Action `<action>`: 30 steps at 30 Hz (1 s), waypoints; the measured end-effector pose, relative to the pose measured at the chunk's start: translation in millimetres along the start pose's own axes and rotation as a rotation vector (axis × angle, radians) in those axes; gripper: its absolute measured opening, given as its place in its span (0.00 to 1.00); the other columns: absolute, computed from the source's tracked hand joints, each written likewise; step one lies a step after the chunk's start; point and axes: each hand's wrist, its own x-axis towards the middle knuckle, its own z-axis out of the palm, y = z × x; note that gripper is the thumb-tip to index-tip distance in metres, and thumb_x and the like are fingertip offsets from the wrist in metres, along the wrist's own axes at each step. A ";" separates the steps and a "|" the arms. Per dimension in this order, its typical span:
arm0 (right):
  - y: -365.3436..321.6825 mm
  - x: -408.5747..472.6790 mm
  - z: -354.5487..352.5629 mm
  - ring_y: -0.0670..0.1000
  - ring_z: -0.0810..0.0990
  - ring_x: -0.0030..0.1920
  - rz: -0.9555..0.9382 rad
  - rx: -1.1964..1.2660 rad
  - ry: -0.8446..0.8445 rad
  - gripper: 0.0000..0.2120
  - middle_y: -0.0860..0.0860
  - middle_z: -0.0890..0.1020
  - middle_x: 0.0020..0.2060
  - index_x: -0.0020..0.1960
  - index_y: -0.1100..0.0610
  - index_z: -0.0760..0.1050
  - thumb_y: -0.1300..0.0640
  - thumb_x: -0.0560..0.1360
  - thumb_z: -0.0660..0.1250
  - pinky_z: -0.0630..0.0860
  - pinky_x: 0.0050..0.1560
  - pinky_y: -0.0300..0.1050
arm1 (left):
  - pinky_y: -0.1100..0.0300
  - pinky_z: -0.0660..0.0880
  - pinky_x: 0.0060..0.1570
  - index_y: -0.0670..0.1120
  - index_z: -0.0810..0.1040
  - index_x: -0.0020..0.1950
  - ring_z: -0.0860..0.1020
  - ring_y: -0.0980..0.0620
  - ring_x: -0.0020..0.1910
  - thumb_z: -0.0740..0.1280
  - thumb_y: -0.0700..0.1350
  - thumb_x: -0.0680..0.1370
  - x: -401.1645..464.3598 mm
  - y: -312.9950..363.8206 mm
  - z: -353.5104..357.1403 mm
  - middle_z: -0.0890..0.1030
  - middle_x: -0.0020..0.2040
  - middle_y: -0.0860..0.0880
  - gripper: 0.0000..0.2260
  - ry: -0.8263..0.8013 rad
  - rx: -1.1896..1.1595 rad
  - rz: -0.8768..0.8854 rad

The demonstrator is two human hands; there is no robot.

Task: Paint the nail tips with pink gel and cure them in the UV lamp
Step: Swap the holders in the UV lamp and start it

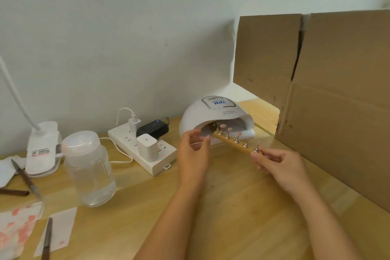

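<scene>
While right hand (278, 167) holds nail strip (236, 142), power strip (145, 150) beside

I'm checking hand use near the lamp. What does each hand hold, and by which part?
The right hand pinches the near end of the wooden nail stand. The left hand hovers beside the stand, fingers loosely curled, holding nothing.
</scene>
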 end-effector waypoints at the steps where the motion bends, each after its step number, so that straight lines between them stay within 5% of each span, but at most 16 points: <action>1: 2.8 2.5 5.5 0.36 0.75 0.25 -0.008 -0.030 0.006 0.08 0.45 0.80 0.25 0.49 0.56 0.80 0.61 0.69 0.73 0.69 0.30 0.25 | 0.65 0.74 0.34 0.52 0.73 0.45 0.78 0.56 0.40 0.66 0.42 0.76 0.4 -1.5 1.5 0.78 0.43 0.51 0.05 -0.033 -0.014 -0.079; 5: 7.8 10.3 27.4 0.39 0.75 0.26 -0.080 -0.147 0.059 0.05 0.45 0.78 0.22 0.45 0.54 0.81 0.58 0.69 0.74 0.67 0.30 0.24 | 0.66 0.73 0.24 0.49 0.74 0.43 0.78 0.61 0.30 0.63 0.40 0.77 4.3 -6.0 1.6 0.80 0.41 0.46 0.05 -0.222 0.033 -0.172; 10: 8.8 23.8 44.1 0.47 0.74 0.29 -0.120 -0.290 0.111 0.04 0.47 0.76 0.24 0.39 0.55 0.82 0.55 0.70 0.72 0.66 0.30 0.30 | 0.59 0.77 0.31 0.44 0.77 0.49 0.79 0.53 0.36 0.63 0.37 0.77 6.5 -7.9 -0.1 0.80 0.39 0.49 0.05 -0.271 0.118 -0.150; 16: 2.4 40.8 77.6 0.50 0.73 0.36 -0.096 -0.564 0.157 0.09 0.46 0.81 0.32 0.37 0.49 0.75 0.47 0.72 0.68 0.60 0.27 0.40 | 0.66 0.75 0.26 0.46 0.76 0.49 0.79 0.64 0.32 0.61 0.36 0.76 7.3 -7.6 -2.8 0.80 0.40 0.50 0.08 -0.249 0.064 -0.132; 19: -0.8 52.1 90.9 0.52 0.78 0.43 -0.071 -0.627 0.155 0.10 0.47 0.83 0.41 0.47 0.49 0.78 0.44 0.70 0.69 0.62 0.34 0.40 | 0.66 0.75 0.26 0.48 0.75 0.47 0.79 0.64 0.31 0.60 0.35 0.76 8.8 -8.6 -3.5 0.80 0.38 0.51 0.09 -0.236 0.067 -0.106; 23: -4.5 66.4 101.1 0.51 0.73 0.37 -0.069 -0.637 0.130 0.16 0.48 0.78 0.39 0.42 0.52 0.70 0.41 0.68 0.70 0.62 0.35 0.41 | 0.65 0.76 0.26 0.53 0.74 0.43 0.77 0.62 0.30 0.61 0.36 0.76 13.3 -11.2 -5.6 0.79 0.36 0.55 0.11 -0.219 0.128 -0.059; 26: -6.3 71.4 98.9 0.50 0.73 0.36 -0.063 -0.619 0.064 0.19 0.45 0.75 0.33 0.40 0.52 0.68 0.38 0.67 0.70 0.60 0.30 0.40 | 0.63 0.77 0.34 0.53 0.75 0.45 0.77 0.59 0.35 0.61 0.37 0.77 15.4 -13.9 -6.2 0.79 0.41 0.55 0.11 -0.223 0.208 -0.014; 30: -0.5 77.0 79.2 0.50 0.74 0.37 -0.058 -0.546 0.074 0.11 0.43 0.72 0.29 0.38 0.49 0.71 0.44 0.70 0.69 0.62 0.30 0.38 | 0.64 0.73 0.42 0.50 0.76 0.58 0.75 0.55 0.37 0.61 0.39 0.77 16.4 -17.2 -6.8 0.78 0.47 0.50 0.13 -0.235 0.330 -0.002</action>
